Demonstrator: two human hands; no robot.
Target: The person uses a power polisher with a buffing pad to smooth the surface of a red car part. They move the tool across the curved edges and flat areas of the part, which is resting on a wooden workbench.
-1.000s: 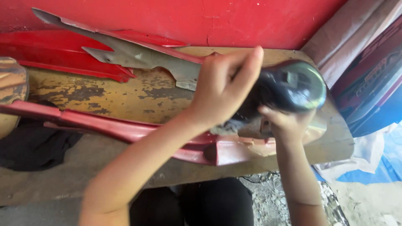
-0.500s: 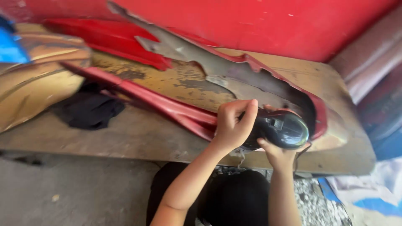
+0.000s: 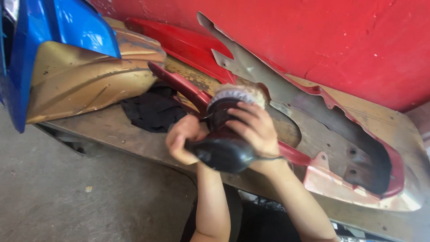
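Item: handheld black polisher (image 3: 224,150) with a woolly buffing pad (image 3: 239,93), held over a red fairing panel (image 3: 286,114) lying on a worn wooden table (image 3: 116,130)

Hands: left hand (image 3: 182,139) curled tight round the rear of the polisher body at 9 o'clock of it; right hand (image 3: 254,127) wrapped over the top at 3 o'clock, fingers spread across the housing. Both closed on the tool

Position: the pad sits on the panel's upper rib, at 12 o'clock from the hands. A black cloth (image 3: 152,110) lies at 9 o'clock of the pad; a gold and blue body panel (image 3: 85,76) rests at 10 o'clock

Risks, as judged: the pad rides a narrow raised edge, so it could slip off and gouge the paint; the panel looks unclamped and may skid on the table; the loose cloth nearby could be caught by the pad; a thin cord near the right wrist might snag

Change from half a second ago: the polisher has travelled from the panel's wide right end to its narrower left rib, and the view has swung left, bringing in the blue part
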